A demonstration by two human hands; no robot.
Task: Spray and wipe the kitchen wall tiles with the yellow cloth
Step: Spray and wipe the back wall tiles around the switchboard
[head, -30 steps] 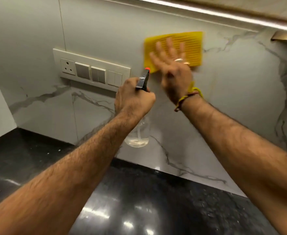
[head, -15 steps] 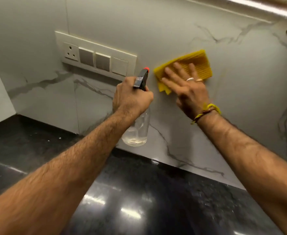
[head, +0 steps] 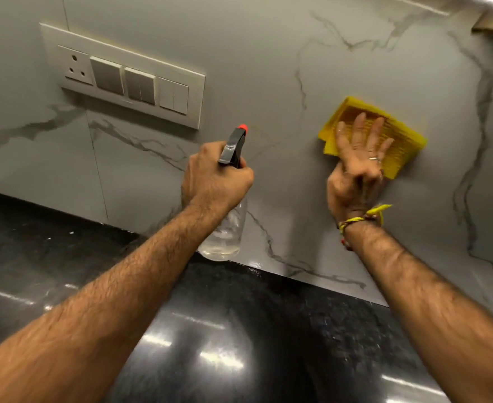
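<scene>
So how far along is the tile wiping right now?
Done: cannot tell; no spray marks or wiped streaks show on the wall tiles. In hand: the right hand presses the yellow cloth flat to the tiles with straight fingers, while the left hand grips the spray bottle, nozzle toward the wall. Left: probably the tiles around the switch panel.
</scene>
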